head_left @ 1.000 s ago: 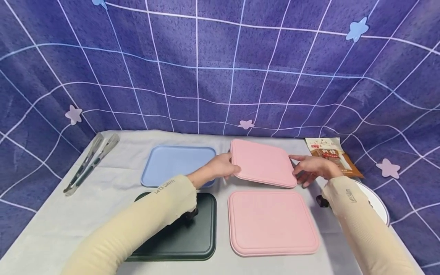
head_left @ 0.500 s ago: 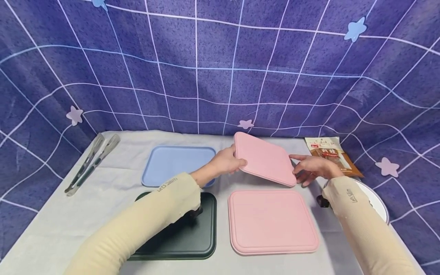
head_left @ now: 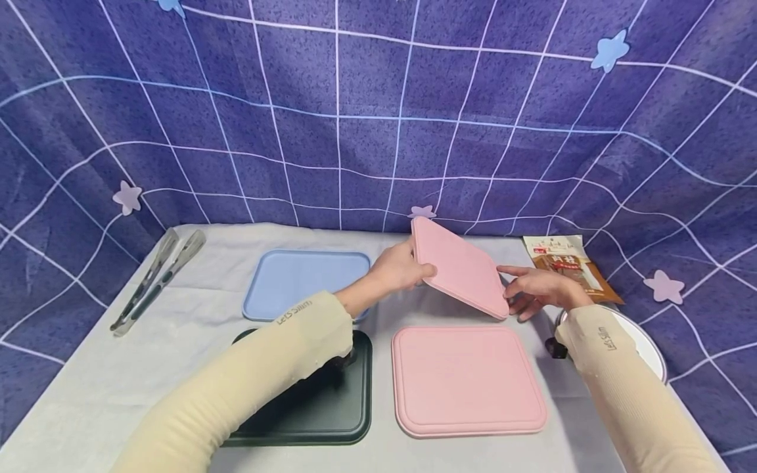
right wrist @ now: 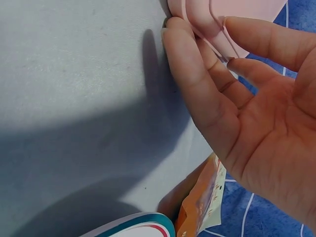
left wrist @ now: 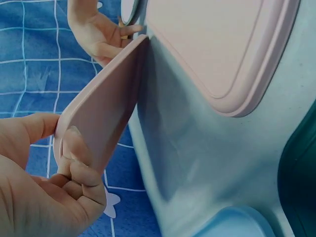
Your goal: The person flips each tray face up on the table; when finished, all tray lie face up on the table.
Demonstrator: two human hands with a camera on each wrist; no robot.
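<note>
A pink rectangular tray [head_left: 458, 269] is tilted, its left side raised off the white cloth and its right corner low. My left hand [head_left: 397, 268] grips the raised left edge, thumb on the upper face and fingers behind, as the left wrist view shows. At the right edge, my right hand [head_left: 541, 289] holds the low corner between bent fingers; the right wrist view has those fingertips [right wrist: 173, 27] against the rim. A second pink tray [head_left: 470, 381] lies flat in front. To the left are a blue tray [head_left: 304, 282] and a dark green tray [head_left: 331, 407], both partly covered by my left arm.
Metal tongs [head_left: 156, 282] lie at the far left. Behind my right hand is a brown and white food packet [head_left: 570, 266]. A white round dish [head_left: 641, 341] sits partly under my right forearm. A blue gridded curtain [head_left: 378, 131] closes the back.
My left hand has risen and moved right, tilting the pink tray more steeply. My right hand has stayed at the low corner.
</note>
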